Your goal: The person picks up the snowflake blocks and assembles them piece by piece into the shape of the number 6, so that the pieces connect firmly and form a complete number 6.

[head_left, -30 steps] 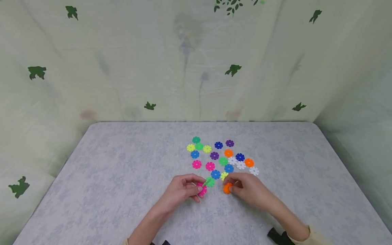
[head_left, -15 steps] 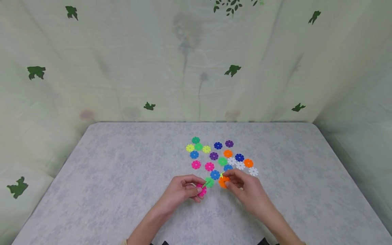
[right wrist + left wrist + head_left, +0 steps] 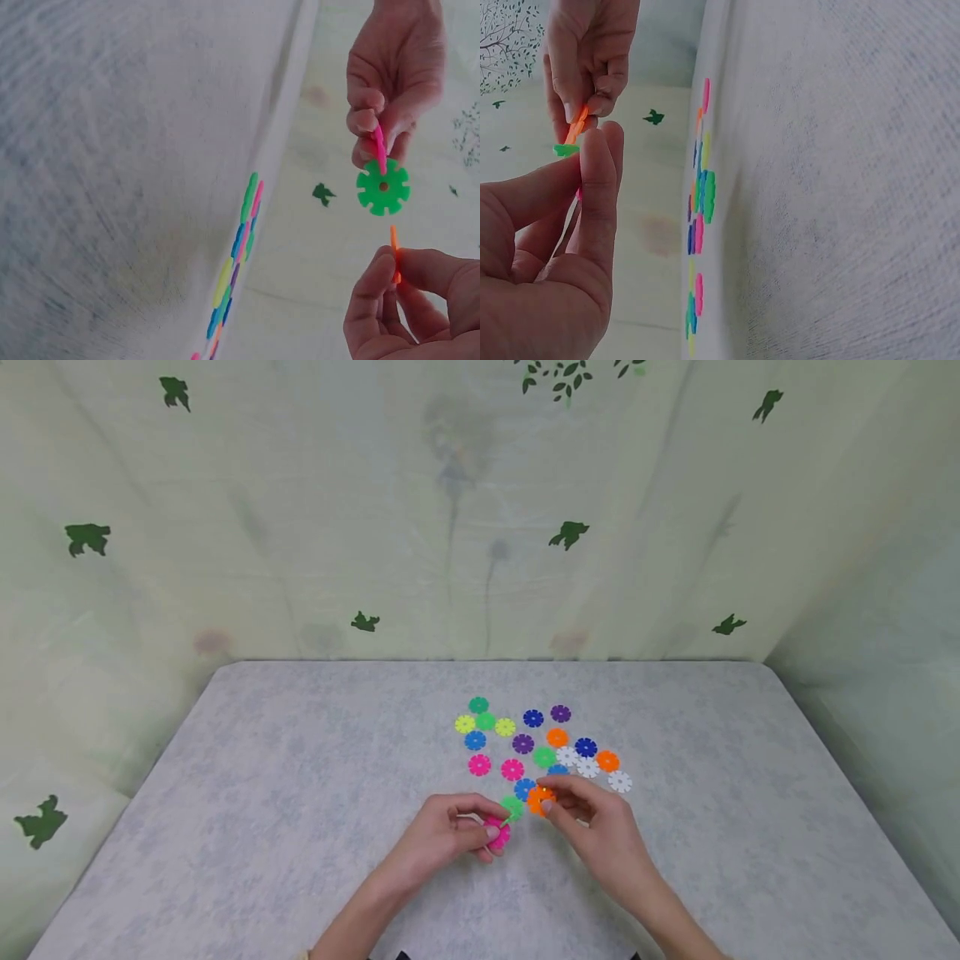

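Observation:
My left hand [image 3: 453, 837] pinches a pink notched disc [image 3: 501, 837] between thumb and fingers. A green notched disc [image 3: 372, 196] is joined crosswise to the pink one, its face showing in the right wrist view. My right hand [image 3: 600, 827] pinches an orange notched disc [image 3: 537, 800] by its edge, to the right of the left hand's fingertips. In the right wrist view the orange disc stands edge-on, a small gap from the green disc's rim. Close behind the hands, a loose green disc [image 3: 513, 807] and a blue disc [image 3: 524, 789] lie on the table.
Several more discs are spread on the grey table [image 3: 300, 760] beyond the hands, among them a pink disc [image 3: 513, 769], a purple disc [image 3: 523, 744] and a white disc [image 3: 620, 781]. A pale curtain [image 3: 420, 527] with printed leaves hangs behind the table.
My right hand has moved left with the orange disc, bringing it nearer to the left hand. The left hand stays almost in place, still gripping the pink disc.

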The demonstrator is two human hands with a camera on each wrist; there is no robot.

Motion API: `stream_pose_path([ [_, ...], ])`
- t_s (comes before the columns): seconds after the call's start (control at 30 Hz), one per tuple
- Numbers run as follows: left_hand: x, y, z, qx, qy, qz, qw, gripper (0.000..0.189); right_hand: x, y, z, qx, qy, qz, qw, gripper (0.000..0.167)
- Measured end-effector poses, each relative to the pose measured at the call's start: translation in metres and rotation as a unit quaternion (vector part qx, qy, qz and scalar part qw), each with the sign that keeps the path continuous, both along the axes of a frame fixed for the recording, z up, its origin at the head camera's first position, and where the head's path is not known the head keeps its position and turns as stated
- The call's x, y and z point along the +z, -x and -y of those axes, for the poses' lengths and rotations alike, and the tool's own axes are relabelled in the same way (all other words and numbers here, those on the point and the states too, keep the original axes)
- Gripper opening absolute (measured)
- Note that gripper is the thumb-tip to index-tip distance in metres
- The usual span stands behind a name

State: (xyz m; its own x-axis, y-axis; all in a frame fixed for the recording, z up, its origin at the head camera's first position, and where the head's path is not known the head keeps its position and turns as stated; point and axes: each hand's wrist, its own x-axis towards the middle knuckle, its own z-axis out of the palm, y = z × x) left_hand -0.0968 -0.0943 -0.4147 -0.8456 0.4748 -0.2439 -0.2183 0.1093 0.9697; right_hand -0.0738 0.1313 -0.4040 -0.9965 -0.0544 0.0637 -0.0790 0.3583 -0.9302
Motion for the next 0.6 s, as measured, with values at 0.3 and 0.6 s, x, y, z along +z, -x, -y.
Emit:
stream_pose_path([
  [0.3,0.0044,-0.0018,0.0000,-0.025,-0.006,-0.008,0.9997,0.022,-0.0026,-0.0016,0.0032,0.018,0.008,0.018,0.9996,0.028],
  [0.6,0.0060,-0.0042,0.0002,-0.036,0.015,-0.037,0.9986,0.020,-0.0064,-0.0055,0.0067,0.041,0.029,0.020,0.9985,0.023],
])
